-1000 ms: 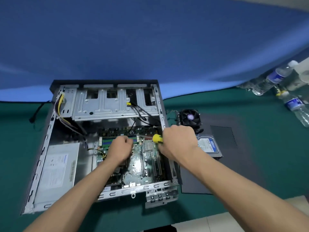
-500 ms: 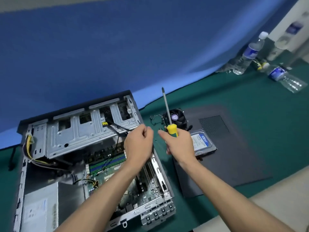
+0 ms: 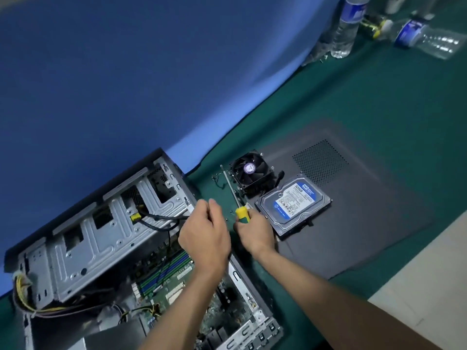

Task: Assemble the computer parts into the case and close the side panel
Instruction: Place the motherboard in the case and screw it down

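Right hand grips yellow-handled screwdriver, fingers curled round it; left hand just left, fingers loosely curled, contents indiscernible.

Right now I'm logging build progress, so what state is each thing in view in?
Computer case: open, side panel off, motherboard exposed.
Side panel: flat on the table beside the case.
Hard drive: outside the case, lying on the side panel.
Cooler fan: outside the case, at the panel's edge.
Screwdriver: gripped by the right hand.
Left hand: curled, contents hidden.
Standing water bottle: upright.
Other bottle: on its side.
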The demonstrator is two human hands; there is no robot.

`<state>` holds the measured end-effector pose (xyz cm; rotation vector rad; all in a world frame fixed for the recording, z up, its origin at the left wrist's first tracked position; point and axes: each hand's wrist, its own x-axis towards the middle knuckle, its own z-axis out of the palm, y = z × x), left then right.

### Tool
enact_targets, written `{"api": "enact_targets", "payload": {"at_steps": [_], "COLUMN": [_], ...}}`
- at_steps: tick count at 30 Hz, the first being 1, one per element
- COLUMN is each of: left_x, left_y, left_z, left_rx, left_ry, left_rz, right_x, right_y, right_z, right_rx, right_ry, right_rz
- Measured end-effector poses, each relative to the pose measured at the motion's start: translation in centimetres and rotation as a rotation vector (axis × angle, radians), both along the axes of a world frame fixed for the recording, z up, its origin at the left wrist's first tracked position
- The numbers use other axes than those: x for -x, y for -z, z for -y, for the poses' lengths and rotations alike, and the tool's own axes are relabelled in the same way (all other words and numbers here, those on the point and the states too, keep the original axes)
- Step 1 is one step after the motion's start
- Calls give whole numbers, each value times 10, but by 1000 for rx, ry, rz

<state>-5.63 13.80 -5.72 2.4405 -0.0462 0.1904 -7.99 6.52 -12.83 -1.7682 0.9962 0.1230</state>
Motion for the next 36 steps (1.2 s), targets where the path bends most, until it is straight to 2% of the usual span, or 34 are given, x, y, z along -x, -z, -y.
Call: {"api": "enact_targets", "payload": {"at_steps": [4,15,28,33,36], "left_x": [0,1,0,-1,-2], "left_y": [1,2,5,4,5], "left_z": [0,1,-1,-1,-2], "left_rx": [6,-46,-12,-15,-14], "left_ry": [-22,-56,-52,-35,-33], "left_rz": [-1,2,-15,-20,-11], "right_x": [-7,-35,-43,-40,-36], "right_y": [15,25,25,23,18], "right_z": [1,-5,-7,-2,1], "right_rx": [-26,93,179,124,9], "right_ry": [41,17,-30,-51,-34], "right_rz": [-45,-137,-209,-229,-221]}}
